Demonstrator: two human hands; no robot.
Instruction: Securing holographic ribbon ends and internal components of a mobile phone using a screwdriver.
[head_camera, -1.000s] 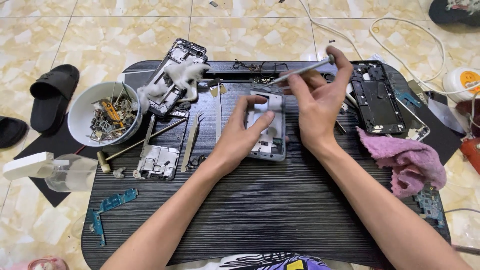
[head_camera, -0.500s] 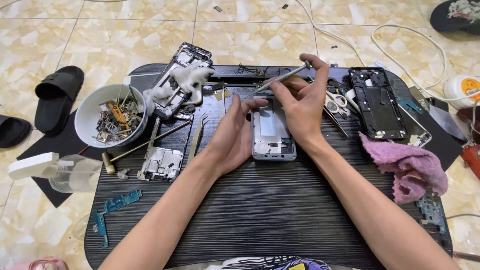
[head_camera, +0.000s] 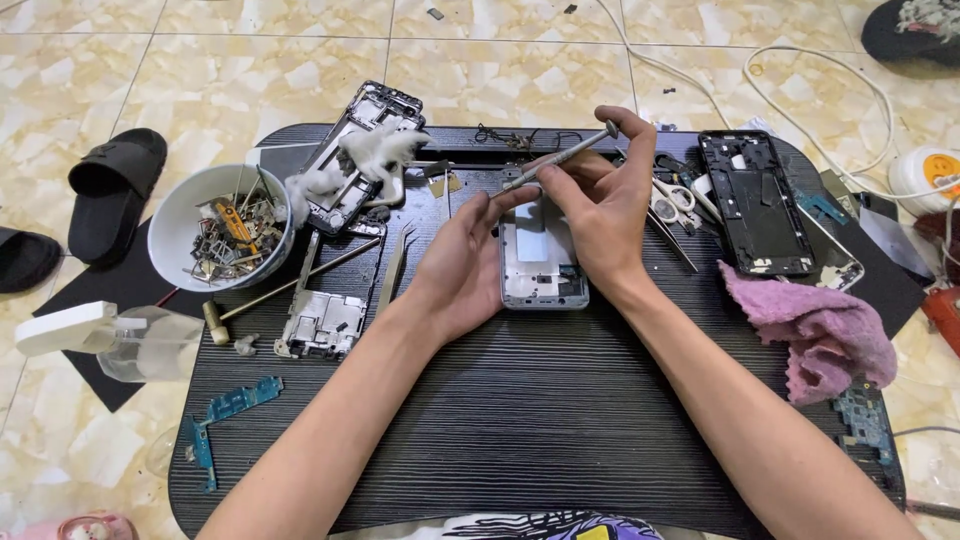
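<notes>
A silver phone frame (head_camera: 541, 262) lies face up on the black ribbed table (head_camera: 520, 420). My left hand (head_camera: 462, 260) rests against its left edge, fingers touching the frame's top corner. My right hand (head_camera: 600, 205) sits over the frame's upper right and grips a thin metal screwdriver (head_camera: 560, 155), which slants down and left with its tip near the frame's top edge. The upper part of the frame is hidden by both hands.
A white bowl (head_camera: 185, 215) of small metal parts stands at the left, beside a black phone frame with cotton (head_camera: 360, 165), tweezers (head_camera: 395, 270) and a metal shield (head_camera: 322, 325). Another black phone frame (head_camera: 755, 205), scissors (head_camera: 675, 205) and a pink cloth (head_camera: 815, 330) lie right. Blue circuit strips (head_camera: 225, 415) sit near the left front.
The silver frame has come down from a lifted, tilted position to lie flat on the table. Both hands have closed in on its top end with the screwdriver.
</notes>
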